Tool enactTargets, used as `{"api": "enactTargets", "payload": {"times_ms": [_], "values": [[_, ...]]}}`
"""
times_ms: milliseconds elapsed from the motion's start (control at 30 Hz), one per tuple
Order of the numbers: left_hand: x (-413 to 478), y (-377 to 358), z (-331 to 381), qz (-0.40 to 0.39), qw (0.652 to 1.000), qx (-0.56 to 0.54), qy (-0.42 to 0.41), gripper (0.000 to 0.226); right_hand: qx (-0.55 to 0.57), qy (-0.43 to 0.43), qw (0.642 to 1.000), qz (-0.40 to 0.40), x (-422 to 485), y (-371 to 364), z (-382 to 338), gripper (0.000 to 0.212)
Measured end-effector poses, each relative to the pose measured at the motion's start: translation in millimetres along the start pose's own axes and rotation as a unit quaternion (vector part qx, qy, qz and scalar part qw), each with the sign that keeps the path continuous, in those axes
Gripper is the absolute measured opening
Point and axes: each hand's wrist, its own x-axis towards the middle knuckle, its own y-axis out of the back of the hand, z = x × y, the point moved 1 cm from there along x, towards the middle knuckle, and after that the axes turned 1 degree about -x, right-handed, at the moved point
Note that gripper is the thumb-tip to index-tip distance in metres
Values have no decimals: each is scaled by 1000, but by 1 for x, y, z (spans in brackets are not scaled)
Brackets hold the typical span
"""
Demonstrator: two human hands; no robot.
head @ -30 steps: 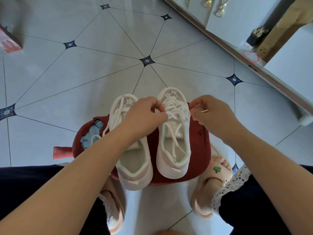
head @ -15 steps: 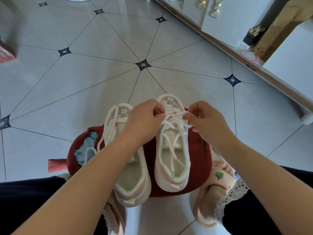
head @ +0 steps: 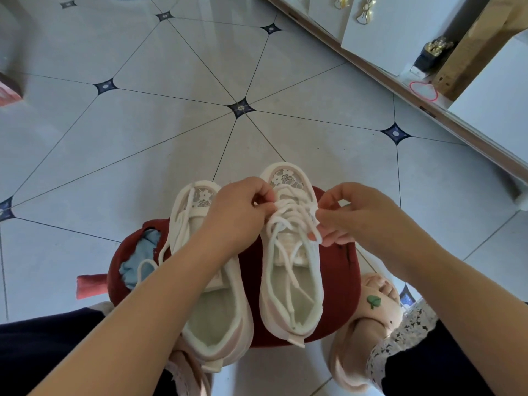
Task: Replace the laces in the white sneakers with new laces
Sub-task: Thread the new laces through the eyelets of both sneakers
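Left hand (head: 237, 212) and right hand (head: 363, 221) pinch the lace (head: 285, 221) on the three-o'clock shoe (head: 291, 281), seemingly mid-lacing. The nine-o'clock shoe (head: 211, 310) looks unfinished.

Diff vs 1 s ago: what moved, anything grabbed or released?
The right hand moved left, in to the edge of the right sneaker, still pinching the lace. Nothing was let go. The left hand stayed pinching the lace near the toe. The left sneaker and the right one stayed on the red stool.
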Motion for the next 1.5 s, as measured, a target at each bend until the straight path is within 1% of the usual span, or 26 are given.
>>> {"api": "enactTargets", "payload": {"times_ms": [33, 100, 167, 233, 267, 367, 467, 533, 600, 633, 667, 733, 833, 900, 967, 1033, 1100, 1167, 1233, 1267, 1300, 1333, 1400, 1433, 1500], "values": [[0, -1, -1, 7, 1000, -7, 3, 24, 3, -11, 1000, 10, 1, -1, 2, 11], [-1, -3, -3, 26, 999, -25, 11, 24, -33, -4, 999, 30, 5, -6, 7, 17], [-2, -5, -5, 46, 998, -37, 22, 25, -89, 27, 995, 46, 10, -10, 12, 17], [-2, -5, -8, 59, 996, -53, 37, 24, -141, 69, 985, 66, 13, -13, 15, 10], [-1, -5, -8, 63, 995, -61, 46, 23, -160, 90, 980, 78, 14, -14, 16, 10], [-1, -7, -8, 69, 994, -60, 58, 23, -183, 150, 966, 107, 18, -16, 18, 19], [0, -9, -6, 84, 994, -42, 54, 24, -225, 188, 947, 128, 19, -15, 19, 16], [2, -7, -6, 96, 994, -16, 50, 26, -281, 208, 927, 139, 17, -13, 18, 14], [3, -5, -5, 106, 993, 43, 37, 27, -343, 222, 901, 146, 15, -11, 16, 9], [2, -4, -4, 108, 991, 72, 28, 25, -368, 224, 890, 150, 13, -9, 15, 6], [1, -4, -4, 109, 989, 101, 14, 20, -388, 223, 881, 155, 12, -7, 14, 6], [-2, -4, -4, 105, 982, 156, -18, 14, -400, 218, 875, 163, 11, -3, 14, 11], [-6, -5, -5, 79, 977, 193, -42, 13, -368, 213, 889, 170, 11, -3, 15, 9], [-6, -5, -5, 71, 979, 186, -42, 14, -275, 208, 925, 163, 12, -5, 16, 4], [-3, -5, -5, 73, 989, 129, -30, 19, -137, 189, 962, 143, 15, -8, 15, 11], [-1, -4, -5, 56, 998, 35, 6, 27, -60, 170, 978, 109, 19, -11, 16, 16], [-1, -2, -4, 35, 998, -41, 33, 30, -12, 148, 986, 78, 23, -12, 18, 20], [-1, -1, -6, 16, 996, -79, 46, 29, 17, 132, 990, 54, 25, -11, 17, 22], [0, -1, -8, 13, 994, -94, 50, 28, -12, 145, 988, 44, 26, -9, 19, 23], [1, -2, -8, 18, 994, -97, 47, 28, -63, 165, 983, 47, 26, -7, 20, 23], [2, -2, -8, 25, 995, -92, 40, 29, -140, 194, 969, 53, 26, -6, 20, 23], [3, -1, -7, 31, 997, -71, 30, 29, -227, 229, 944, 65, 24, -5, 20, 25], [2, 2, -4, 29, 999, 27, 3, 22, -368, 290, 877, 107, 22, -1, 24, 34], [2, 4, -4, 23, 996, 85, -14, 18, -408, 310, 850, 120, 21, 2, 27, 38], [-2, 6, -5, 17, 981, 184, -50, 16, -444, 328, 823, 137, 18, 4, 28, 35]]}}
